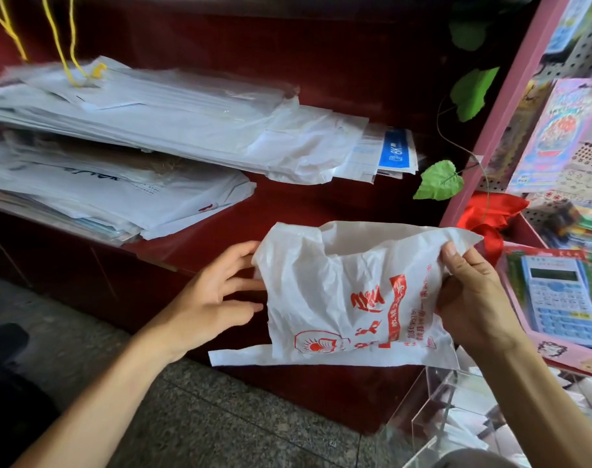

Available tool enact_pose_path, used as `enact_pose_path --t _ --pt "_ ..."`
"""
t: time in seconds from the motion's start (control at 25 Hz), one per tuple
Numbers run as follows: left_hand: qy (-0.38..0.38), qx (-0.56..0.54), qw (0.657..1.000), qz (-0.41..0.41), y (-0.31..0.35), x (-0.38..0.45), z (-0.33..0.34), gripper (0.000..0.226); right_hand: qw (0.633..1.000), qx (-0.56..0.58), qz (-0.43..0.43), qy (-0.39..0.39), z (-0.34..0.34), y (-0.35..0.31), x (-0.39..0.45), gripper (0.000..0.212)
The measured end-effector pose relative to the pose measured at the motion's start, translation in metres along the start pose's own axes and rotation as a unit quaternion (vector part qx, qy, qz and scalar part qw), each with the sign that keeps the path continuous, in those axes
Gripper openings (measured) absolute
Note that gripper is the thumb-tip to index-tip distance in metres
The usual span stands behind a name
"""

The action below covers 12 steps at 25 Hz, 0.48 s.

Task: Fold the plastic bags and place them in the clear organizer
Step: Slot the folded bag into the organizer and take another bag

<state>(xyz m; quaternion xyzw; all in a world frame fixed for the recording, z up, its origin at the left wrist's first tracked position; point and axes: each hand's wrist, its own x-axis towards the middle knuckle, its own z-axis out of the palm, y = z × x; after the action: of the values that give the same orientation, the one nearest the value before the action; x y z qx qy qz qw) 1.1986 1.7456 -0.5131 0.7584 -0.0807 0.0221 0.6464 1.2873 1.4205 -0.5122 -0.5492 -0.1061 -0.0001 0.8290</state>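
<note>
My left hand lay spread at the plastic bag's left edge, fingertips hidden behind it. The bag hung over the dark red counter, its red print crumpled and unreadable. My right hand had a pinching grip on its top right corner. The clear organizer was cut off at bottom right.

Dark red counter under two stacks of flat plastic bags.
</note>
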Motion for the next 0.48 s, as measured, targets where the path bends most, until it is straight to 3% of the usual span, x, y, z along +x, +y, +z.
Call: enact_pose_path --t 0.08,0.24,0.36,0.48 --pt "0.033 0.014 0.999 -0.015 -0.009 0.006 0.009 0.08 0.999 0.046 -0.001 -0.023 -0.003 -0.001 -0.003 0.036" --pt "0.112 -0.042 0.991 -0.055 -0.024 0.02 0.02 0.06 0.996 0.059 0.011 -0.059 -0.005 -0.002 -0.006 0.04" --pt "0.112 -0.016 0.991 -0.074 -0.033 0.028 0.022 0.067 0.996 0.054 0.035 -0.054 -0.01 -0.001 -0.006 0.045" --pt "0.078 -0.045 0.992 -0.085 -0.04 0.032 0.026 0.073 0.994 0.06 0.057 -0.078 -0.012 -0.002 -0.009 0.028"
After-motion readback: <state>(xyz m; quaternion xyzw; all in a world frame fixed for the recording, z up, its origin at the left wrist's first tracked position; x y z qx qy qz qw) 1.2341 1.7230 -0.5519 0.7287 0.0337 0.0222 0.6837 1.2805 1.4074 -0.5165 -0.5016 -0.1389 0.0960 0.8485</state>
